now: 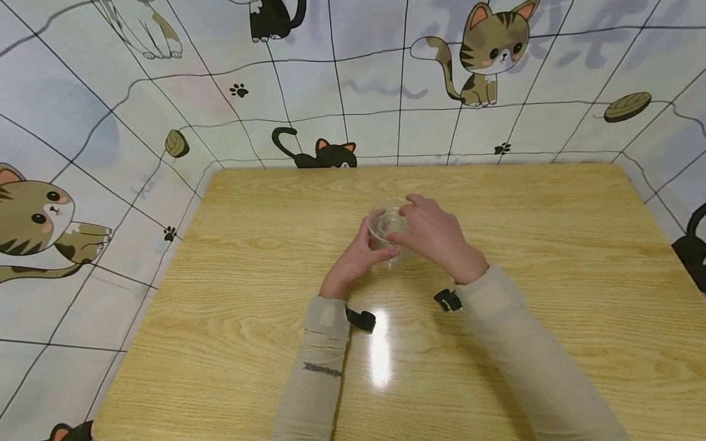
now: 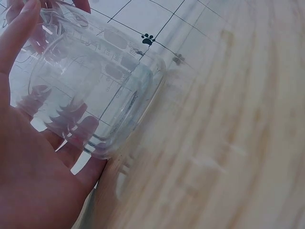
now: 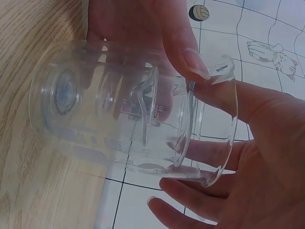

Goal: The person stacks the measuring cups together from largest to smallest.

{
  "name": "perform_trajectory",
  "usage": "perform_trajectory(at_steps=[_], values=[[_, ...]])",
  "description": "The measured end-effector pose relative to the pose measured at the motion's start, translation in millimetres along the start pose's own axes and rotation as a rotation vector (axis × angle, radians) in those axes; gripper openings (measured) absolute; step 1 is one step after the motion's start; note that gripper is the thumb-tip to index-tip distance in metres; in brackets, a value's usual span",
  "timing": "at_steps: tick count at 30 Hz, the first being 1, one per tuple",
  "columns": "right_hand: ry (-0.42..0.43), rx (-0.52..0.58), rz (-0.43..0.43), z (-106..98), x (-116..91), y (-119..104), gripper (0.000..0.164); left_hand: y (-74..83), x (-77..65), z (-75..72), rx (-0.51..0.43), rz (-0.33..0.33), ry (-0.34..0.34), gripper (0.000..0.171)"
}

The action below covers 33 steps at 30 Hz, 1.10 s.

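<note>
A clear glass beaker (image 2: 109, 81) with printed markings stands upright at the table, its base close over the wood. My left hand (image 1: 353, 260) grips its side, thumb across the front and fingers behind it. A narrower clear glass beaker (image 3: 220, 71) sits partly inside the wider one, its rim sticking out above the outer rim in the right wrist view. From above and the right, my right hand (image 1: 438, 233) holds this inner beaker near its rim, thumb and fingers spread around it. Overlapping clear walls blur where one glass ends and the other begins.
The wood-grain table (image 1: 231, 245) extends on all sides of the hands. White sheeting (image 1: 369, 92) with cat drawings and grid lines rises behind and beside it. A black strap end (image 1: 361, 320) hangs at the left wrist and a small black device (image 1: 447, 300) at the right.
</note>
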State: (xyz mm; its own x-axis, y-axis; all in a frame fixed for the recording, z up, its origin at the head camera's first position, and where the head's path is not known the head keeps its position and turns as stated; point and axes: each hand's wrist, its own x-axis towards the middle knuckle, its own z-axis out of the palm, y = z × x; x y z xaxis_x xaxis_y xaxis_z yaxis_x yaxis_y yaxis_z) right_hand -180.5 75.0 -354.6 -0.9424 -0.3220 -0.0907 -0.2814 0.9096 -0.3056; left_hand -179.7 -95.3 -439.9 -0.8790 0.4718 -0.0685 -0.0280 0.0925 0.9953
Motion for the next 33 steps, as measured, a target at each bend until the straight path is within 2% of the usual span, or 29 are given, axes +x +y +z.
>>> perform_trajectory(at_steps=[9,19,33], values=[[-0.015,-0.026,-0.013,-2,1,0,0.057,-0.3,1.0,1.5,0.037,-0.022,0.016,0.087],[-0.04,-0.065,-0.038,-5,4,-3,0.052,-1.1,2.1,0.0,0.02,-0.007,0.002,0.087],[-0.1,-0.044,-0.012,-7,10,-5,0.047,1.6,0.5,-0.5,0.038,-0.028,0.013,0.087]])
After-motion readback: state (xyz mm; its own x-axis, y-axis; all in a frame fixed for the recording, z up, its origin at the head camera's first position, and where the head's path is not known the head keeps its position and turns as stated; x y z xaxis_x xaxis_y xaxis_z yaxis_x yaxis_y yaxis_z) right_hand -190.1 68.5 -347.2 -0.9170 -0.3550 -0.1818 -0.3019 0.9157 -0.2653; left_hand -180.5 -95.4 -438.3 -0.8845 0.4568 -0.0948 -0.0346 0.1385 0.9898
